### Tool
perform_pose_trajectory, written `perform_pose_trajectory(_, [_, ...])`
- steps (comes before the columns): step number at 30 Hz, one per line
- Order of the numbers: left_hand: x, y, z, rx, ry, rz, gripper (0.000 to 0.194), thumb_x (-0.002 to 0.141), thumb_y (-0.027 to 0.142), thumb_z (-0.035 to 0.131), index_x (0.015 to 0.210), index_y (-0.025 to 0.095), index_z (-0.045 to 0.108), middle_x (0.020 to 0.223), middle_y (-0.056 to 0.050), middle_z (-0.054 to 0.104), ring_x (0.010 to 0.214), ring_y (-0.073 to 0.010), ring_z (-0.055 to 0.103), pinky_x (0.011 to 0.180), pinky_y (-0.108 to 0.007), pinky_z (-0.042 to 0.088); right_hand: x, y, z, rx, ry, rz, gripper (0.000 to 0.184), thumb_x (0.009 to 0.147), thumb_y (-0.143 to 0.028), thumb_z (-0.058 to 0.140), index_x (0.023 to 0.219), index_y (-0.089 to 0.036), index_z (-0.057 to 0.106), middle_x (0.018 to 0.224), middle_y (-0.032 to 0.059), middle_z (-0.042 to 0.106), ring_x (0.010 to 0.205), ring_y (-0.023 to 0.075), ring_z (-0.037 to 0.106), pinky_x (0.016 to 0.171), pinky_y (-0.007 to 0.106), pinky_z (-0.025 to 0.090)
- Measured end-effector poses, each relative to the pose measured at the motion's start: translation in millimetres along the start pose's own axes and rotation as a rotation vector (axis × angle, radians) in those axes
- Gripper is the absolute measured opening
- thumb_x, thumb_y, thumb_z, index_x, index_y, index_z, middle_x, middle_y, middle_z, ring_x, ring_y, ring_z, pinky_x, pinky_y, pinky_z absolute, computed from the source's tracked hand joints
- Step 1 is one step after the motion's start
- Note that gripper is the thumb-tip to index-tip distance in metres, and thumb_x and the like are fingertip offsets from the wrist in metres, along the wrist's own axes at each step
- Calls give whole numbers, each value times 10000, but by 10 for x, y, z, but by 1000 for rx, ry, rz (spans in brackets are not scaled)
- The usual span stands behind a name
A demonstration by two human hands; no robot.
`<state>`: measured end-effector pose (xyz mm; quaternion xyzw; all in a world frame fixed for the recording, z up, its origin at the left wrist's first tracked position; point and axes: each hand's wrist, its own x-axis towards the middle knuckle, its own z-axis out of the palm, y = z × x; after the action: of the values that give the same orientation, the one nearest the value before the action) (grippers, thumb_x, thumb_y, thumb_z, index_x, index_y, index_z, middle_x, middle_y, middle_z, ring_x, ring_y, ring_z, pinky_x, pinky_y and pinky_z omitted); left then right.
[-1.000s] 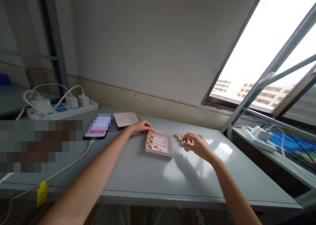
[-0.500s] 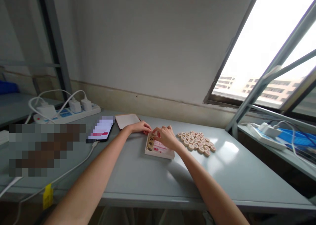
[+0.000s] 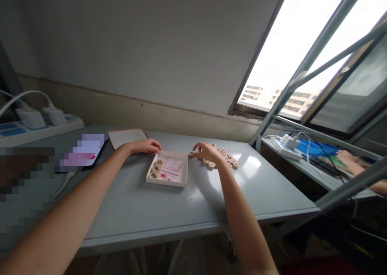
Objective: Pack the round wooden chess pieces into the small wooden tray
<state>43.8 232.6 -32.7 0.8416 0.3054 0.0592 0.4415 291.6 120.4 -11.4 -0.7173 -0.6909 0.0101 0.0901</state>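
Note:
A shallow white box (image 3: 167,182) lies on the desk, with several round wooden Chinese chess pieces (image 3: 155,169) in a column along its left side and a red-printed paper on its floor. My left hand (image 3: 147,146) is at the box's far left corner, its fingers drawn together against the rim. Right of the box, my right hand (image 3: 207,151) pinches a wooden chess piece (image 3: 192,154) between thumb and fingers, low over the desk. Behind and beside that hand spreads a cluster of loose chess pieces (image 3: 231,161), partly hidden by it.
The box lid (image 3: 127,135) lies behind my left forearm. A phone (image 3: 87,152) with a cable and a power strip (image 3: 71,124) are at the left. A bed-frame post (image 3: 264,128) rises at the right; beyond it, another person's hand (image 3: 347,159) rests over a neighbouring desk.
The view has turned rightward. My right hand has left the box's piece column and moved right to the loose pieces, where it grips one. My left hand stays at the box corner.

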Motion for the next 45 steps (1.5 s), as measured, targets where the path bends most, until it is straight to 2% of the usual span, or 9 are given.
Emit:
perform_pose_trajectory(5, [18, -19, 3, 22, 3, -38, 385, 604, 372, 498, 842, 84, 592, 544, 43, 369, 507, -76, 263, 479, -222, 160, 19, -17, -9, 41, 38, -27, 239, 717, -339, 621, 932, -239, 592, 859, 12, 589, 870, 192, 495, 760, 308, 273])
perform_pose_trajectory(12, [18, -17, 0, 28, 23, 8, 273, 586, 369, 550, 696, 122, 594, 588, 28, 461, 568, -89, 349, 517, -211, 226, -56, -683, 216, 103, -10, -552, 337, 738, -322, 626, 1061, -264, 550, 970, 23, 549, 930, 186, 461, 759, 286, 301])
perform_pose_trajectory(18, [65, -117, -15, -5, -18, 56, 215, 572, 341, 559, 633, 138, 596, 553, 26, 489, 576, -102, 394, 545, -223, 253, -157, -974, 376, 77, 59, -573, 311, 744, -387, 610, 1005, -220, 581, 983, 60, 528, 918, 199, 427, 744, 298, 316])
perform_pose_trajectory(23, [54, -87, 7, -26, -11, 31, 202, 563, 336, 579, 616, 142, 590, 576, 22, 476, 577, -97, 372, 521, -223, 226, -72, -746, 173, 240, 100, -607, 206, 702, -311, 662, 880, -218, 618, 891, 24, 511, 867, 161, 436, 777, 273, 329])
perform_pose_trajectory(26, [45, -62, 10, -32, -14, 14, 205, 566, 343, 582, 606, 143, 575, 563, 25, 441, 542, -87, 333, 493, -229, 196, -27, -443, -24, 312, 95, -519, 173, 699, -261, 657, 861, -213, 618, 824, 6, 510, 807, 141, 458, 752, 261, 340])
perform_pose_trajectory(32, [47, -63, -15, 20, -78, 56, 214, 612, 363, 572, 620, 150, 552, 515, 38, 370, 476, -76, 278, 465, -241, 168, -29, 146, -116, 316, -226, -227, 206, 668, -225, 646, 870, -209, 613, 762, -2, 539, 686, 133, 499, 593, 226, 363])
perform_pose_trajectory(35, [48, -71, -19, 17, -90, 65, 228, 624, 377, 571, 620, 152, 537, 526, 36, 374, 479, -77, 284, 465, -240, 174, -43, 221, -87, 229, -234, -141, 303, 627, -157, 659, 919, -216, 603, 809, 7, 542, 715, 142, 509, 598, 225, 368])
perform_pose_trajectory(39, [56, -85, -16, 10, -96, 61, 260, 620, 408, 578, 625, 152, 534, 538, 33, 386, 480, -77, 287, 466, -242, 173, -53, 45, -113, 126, -138, -166, 315, 626, -113, 649, 919, -219, 602, 817, 21, 516, 738, 150, 489, 596, 228, 363])
perform_pose_trajectory(45, [36, -32, -11, 35, -92, 43, 204, 615, 353, 554, 640, 151, 540, 520, 41, 376, 474, -78, 286, 470, -242, 170, -89, -655, 114, 259, -82, -609, 311, 688, -178, 657, 986, -220, 579, 926, 30, 523, 875, 164, 469, 743, 267, 372])
